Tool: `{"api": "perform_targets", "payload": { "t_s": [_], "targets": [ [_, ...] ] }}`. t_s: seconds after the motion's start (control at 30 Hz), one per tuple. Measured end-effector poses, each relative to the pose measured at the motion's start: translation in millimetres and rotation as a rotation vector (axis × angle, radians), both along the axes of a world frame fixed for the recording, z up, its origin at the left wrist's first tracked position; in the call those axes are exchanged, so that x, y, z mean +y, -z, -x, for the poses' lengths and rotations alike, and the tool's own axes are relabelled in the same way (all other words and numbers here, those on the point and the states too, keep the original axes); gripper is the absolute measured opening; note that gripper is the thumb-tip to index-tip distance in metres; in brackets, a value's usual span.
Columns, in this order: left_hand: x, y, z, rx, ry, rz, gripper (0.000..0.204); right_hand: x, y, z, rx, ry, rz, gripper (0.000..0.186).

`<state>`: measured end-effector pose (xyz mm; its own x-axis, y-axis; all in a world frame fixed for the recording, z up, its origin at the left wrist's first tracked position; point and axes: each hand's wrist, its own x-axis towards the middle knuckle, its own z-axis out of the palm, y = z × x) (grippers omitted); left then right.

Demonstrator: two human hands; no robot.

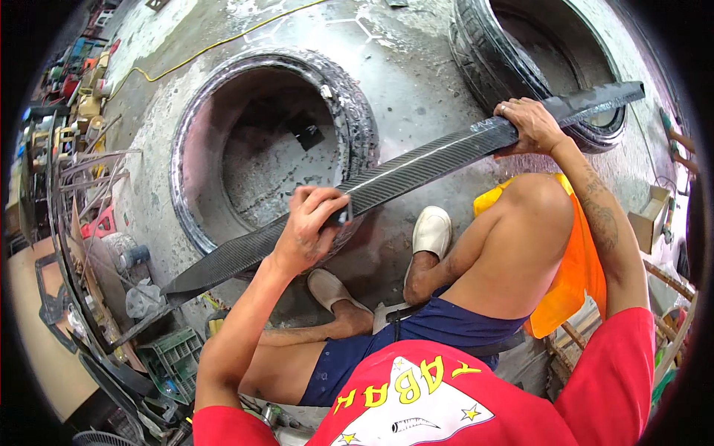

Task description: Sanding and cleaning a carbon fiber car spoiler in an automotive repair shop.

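A long black strip with a carbon-fibre weave (416, 167) lies slantwise in front of me, from low on the left to high on the right. It rests across two tyres. My right hand (529, 125) is closed round its upper right part, thumb on one side and fingers on the other. Over the strip's middle, my left hand (309, 227) is closed on a small dark block (341, 216), held at the strip's surface. The fingers hide much of the block, so its exact kind does not show.
One worn tyre (357, 111) lies on its side under the strip; another tyre (476, 59) is at the far right. A yellow cord (230, 39) crosses the floor. Left are a green crate (172, 360) and piled parts. Orange plastic (576, 275) is beside my right knee, a cardboard box (649, 215) farther right.
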<state>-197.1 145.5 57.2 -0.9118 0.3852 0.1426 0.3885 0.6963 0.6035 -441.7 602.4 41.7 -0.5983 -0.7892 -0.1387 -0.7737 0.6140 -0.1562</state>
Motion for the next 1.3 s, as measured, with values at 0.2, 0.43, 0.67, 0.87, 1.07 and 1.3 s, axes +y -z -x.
{"api": "perform_targets", "payload": {
  "t_s": [0.2, 0.43, 0.67, 0.87, 1.07, 1.3],
  "targets": [
    [68.8, 9.2, 73.0, 0.024, 0.138, -0.069, 0.058, -4.4, 11.2, 1.6, 0.05, -0.008, 0.052, 0.076],
    [13.0, 3.3, 16.7, -0.017, 0.045, 0.036, 0.056, 13.9, 7.4, -5.7, 0.068, 0.003, 0.044, 0.078],
    [107.6, 14.7, 95.2, 0.053, 0.197, -0.034, 0.052, -1.5, 17.5, -1.8, 0.045, -0.005, 0.079, 0.078],
    [52.1, 1.9, 47.1, 0.056, 0.103, 0.085, 0.053, 9.1, 14.9, -3.2, 0.058, 0.047, 0.07, 0.075],
    [134.9, 12.5, 104.7, 0.138, 0.177, 0.063, 0.056, 2.6, 21.7, -0.5, 0.078, 0.025, 0.126, 0.076],
    [55.1, 12.7, 42.3, 0.105, 0.051, 0.104, 0.049, 17.4, 23.3, -4.2, 0.155, -0.006, 0.187, 0.078]
  ]
}}
